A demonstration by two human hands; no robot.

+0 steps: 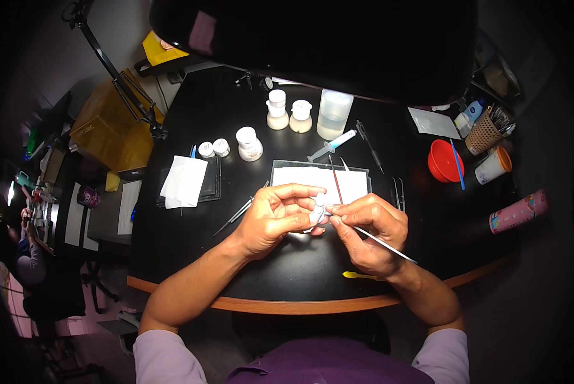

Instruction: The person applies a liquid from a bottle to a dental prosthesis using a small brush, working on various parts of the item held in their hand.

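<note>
The scene is dim overall, with light falling from above onto the middle of the black tabletop [191, 256], where a white sheet [299, 176] and the pale bottles near the far edge show brightest. A large dark lamp hood [312, 45] blocks the top of the view. Corners fade to black, and fisheye distortion bends the tabletop's near edge. Detail at the left rim is soft and murky.

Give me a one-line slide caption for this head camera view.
Left hand holds a small white piece while right hand works it with a thin brush over a black table.
</note>
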